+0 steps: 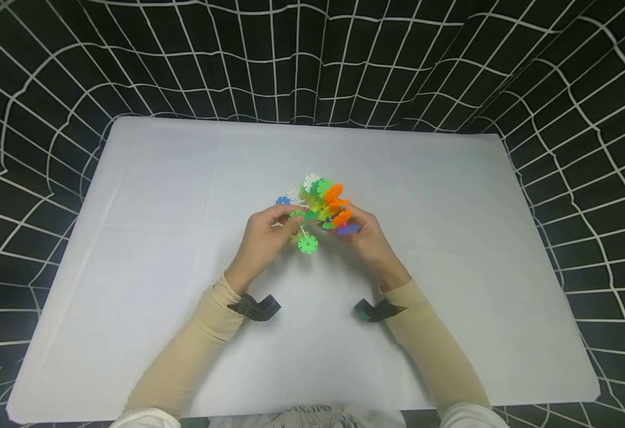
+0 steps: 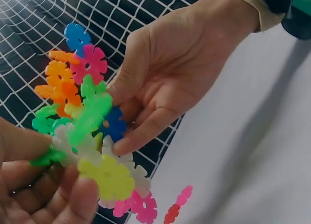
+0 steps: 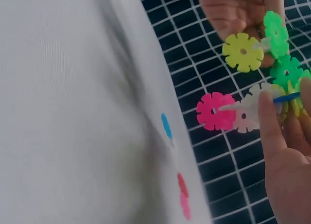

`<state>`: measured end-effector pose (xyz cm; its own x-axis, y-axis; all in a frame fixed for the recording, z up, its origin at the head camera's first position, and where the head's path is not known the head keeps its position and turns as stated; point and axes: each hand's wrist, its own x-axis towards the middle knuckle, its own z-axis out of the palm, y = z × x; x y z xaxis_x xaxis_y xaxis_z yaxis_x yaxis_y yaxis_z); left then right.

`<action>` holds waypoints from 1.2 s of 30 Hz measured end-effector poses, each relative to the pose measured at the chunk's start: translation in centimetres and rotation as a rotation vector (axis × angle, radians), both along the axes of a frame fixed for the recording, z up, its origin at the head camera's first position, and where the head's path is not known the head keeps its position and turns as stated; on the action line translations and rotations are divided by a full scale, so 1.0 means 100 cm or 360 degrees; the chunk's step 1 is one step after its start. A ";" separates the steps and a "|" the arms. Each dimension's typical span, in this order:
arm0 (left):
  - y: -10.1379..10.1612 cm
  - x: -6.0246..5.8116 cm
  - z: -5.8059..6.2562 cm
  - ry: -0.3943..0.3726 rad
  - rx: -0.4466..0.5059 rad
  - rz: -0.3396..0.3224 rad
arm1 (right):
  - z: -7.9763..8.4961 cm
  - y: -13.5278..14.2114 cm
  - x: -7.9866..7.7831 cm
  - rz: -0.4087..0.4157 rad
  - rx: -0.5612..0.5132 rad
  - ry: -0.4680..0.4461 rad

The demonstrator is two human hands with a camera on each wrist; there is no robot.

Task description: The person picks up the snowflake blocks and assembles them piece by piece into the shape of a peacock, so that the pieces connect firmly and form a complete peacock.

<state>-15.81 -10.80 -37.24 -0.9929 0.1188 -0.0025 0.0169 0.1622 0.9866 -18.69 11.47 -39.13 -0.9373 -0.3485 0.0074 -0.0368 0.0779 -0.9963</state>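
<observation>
A colourful cluster of interlocking snowflake discs (image 1: 320,202) is held between both hands above the white table. My left hand (image 1: 264,235) pinches a green snowflake disc (image 2: 51,157) on the cluster's left side. My right hand (image 1: 368,238) holds the cluster from the right, its thumb and fingers around the part near a dark blue disc (image 2: 114,123). Orange discs (image 1: 336,204) stick out beside the right hand. A yellow disc (image 3: 243,52) and a pink disc (image 3: 214,111) project from the cluster. Some of the joints are hidden by the fingers.
A blue disc (image 3: 166,125) and a joined red and pink pair (image 3: 183,195) appear near the table edge in the right wrist view. The white table (image 1: 147,267) is bordered by a dark wall with white netting (image 1: 270,59).
</observation>
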 end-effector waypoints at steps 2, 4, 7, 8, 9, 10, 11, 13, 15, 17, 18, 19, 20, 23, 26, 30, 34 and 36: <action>-0.001 -0.001 0.000 0.0006 0.0007 -0.0010 | -0.002 0.001 0.000 -0.0015 -0.0134 -0.0124; -0.002 -0.003 0.000 0.0017 0.0035 -0.0004 | -0.004 0.002 0.001 -0.0042 -0.0288 -0.0257; -0.005 -0.005 -0.001 0.0014 0.0111 0.0061 | -0.004 0.009 -0.001 -0.0107 -0.0352 -0.0327; -0.007 -0.006 -0.001 0.0011 0.0133 0.0084 | -0.003 0.011 -0.002 -0.0139 -0.0313 -0.0305; -0.008 -0.007 0.000 0.0007 0.0158 0.0104 | -0.002 0.014 -0.003 -0.0162 -0.0257 -0.0267; -0.009 -0.007 0.000 0.0003 0.0167 0.0122 | 0.000 0.018 -0.005 -0.0184 -0.0192 -0.0224; -0.010 -0.007 0.000 -0.0001 0.0175 0.0133 | 0.001 0.022 -0.007 -0.0210 -0.0139 -0.0193; -0.012 -0.008 0.000 -0.0008 0.0188 0.0137 | 0.003 0.030 -0.011 -0.0257 -0.0103 -0.0161; -0.012 -0.009 -0.001 -0.0014 0.0203 0.0122 | 0.003 0.037 -0.014 -0.0284 -0.0246 -0.0227; -0.013 -0.010 -0.004 -0.0027 0.0220 0.0101 | 0.001 0.043 -0.017 -0.0308 -0.0475 -0.0339; -0.013 -0.010 -0.005 -0.0035 0.0225 0.0093 | 0.000 0.045 -0.018 -0.0316 -0.0601 -0.0396; -0.013 -0.011 -0.007 -0.0043 0.0229 0.0085 | -0.002 0.046 -0.018 -0.0315 -0.0725 -0.0448; -0.013 -0.011 -0.008 -0.0052 0.0231 0.0078 | -0.004 0.048 -0.019 -0.0308 -0.0801 -0.0483; -0.014 -0.012 -0.011 -0.0087 0.0229 0.0067 | -0.011 0.051 -0.022 -0.0289 -0.0963 -0.0552; -0.015 -0.013 -0.014 -0.0128 0.0232 0.0053 | -0.020 0.055 -0.026 -0.0338 -0.1106 -0.0635; -0.016 -0.015 -0.018 -0.0180 0.0245 0.0034 | -0.035 0.061 -0.034 -0.0487 -0.1303 -0.0714; -0.016 -0.016 -0.019 -0.0226 0.0269 0.0028 | -0.045 0.066 -0.040 -0.0522 -0.1409 -0.0722; -0.016 -0.016 -0.019 -0.0231 0.0278 0.0022 | -0.048 0.068 -0.041 -0.0537 -0.1444 -0.0726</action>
<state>-17.42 -12.45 -39.14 -0.9852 0.1161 -0.1263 -0.1286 -0.0120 0.9916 -22.82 18.26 -43.92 -0.9639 -0.1113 -0.2419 0.2389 -0.7627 -0.6010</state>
